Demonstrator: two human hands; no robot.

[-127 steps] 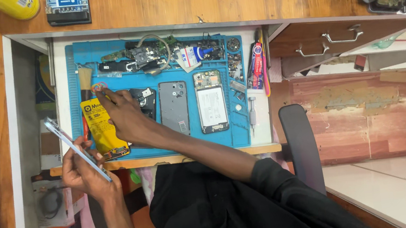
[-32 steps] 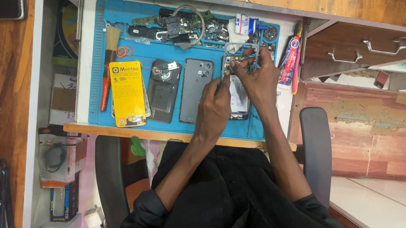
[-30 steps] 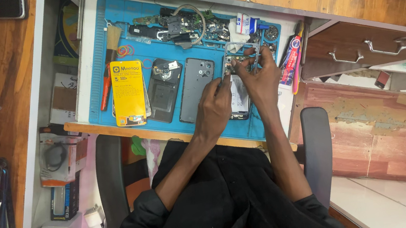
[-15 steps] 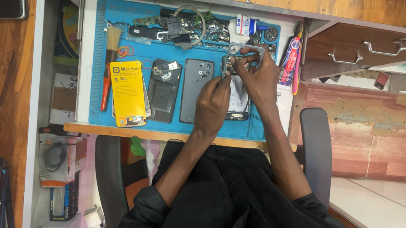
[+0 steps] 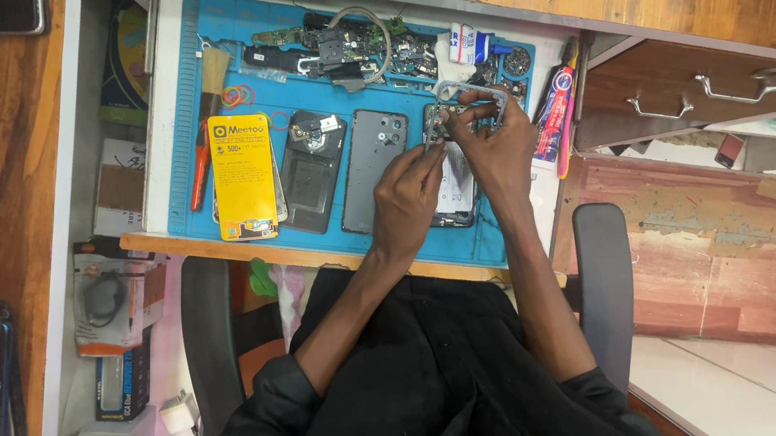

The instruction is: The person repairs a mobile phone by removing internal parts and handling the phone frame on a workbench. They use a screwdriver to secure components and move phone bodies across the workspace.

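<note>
An opened phone (image 5: 459, 203) with its insides showing lies on the blue work mat (image 5: 315, 254). My left hand (image 5: 409, 204) rests on it, fingertips pinched at its top edge. My right hand (image 5: 497, 144) is just to the right, touching the left fingertips, and holds a thin grey frame piece (image 5: 471, 92) above the phone's top. Left of the phone lie a grey back cover with camera holes (image 5: 375, 166) and a dark phone body (image 5: 311, 170).
A yellow packet (image 5: 243, 175), a brush (image 5: 213, 73) and a red-handled tool (image 5: 200, 166) lie at the mat's left. Circuit boards and cables (image 5: 342, 50) crowd its far edge, with a tube (image 5: 558, 118) at the right. A wooden drawer (image 5: 702, 94) stands open at the right.
About four seconds ago my left hand held a phone off the mat and my right reached the yellow packet. Both now work at the opened phone; over the last second they barely shift.
</note>
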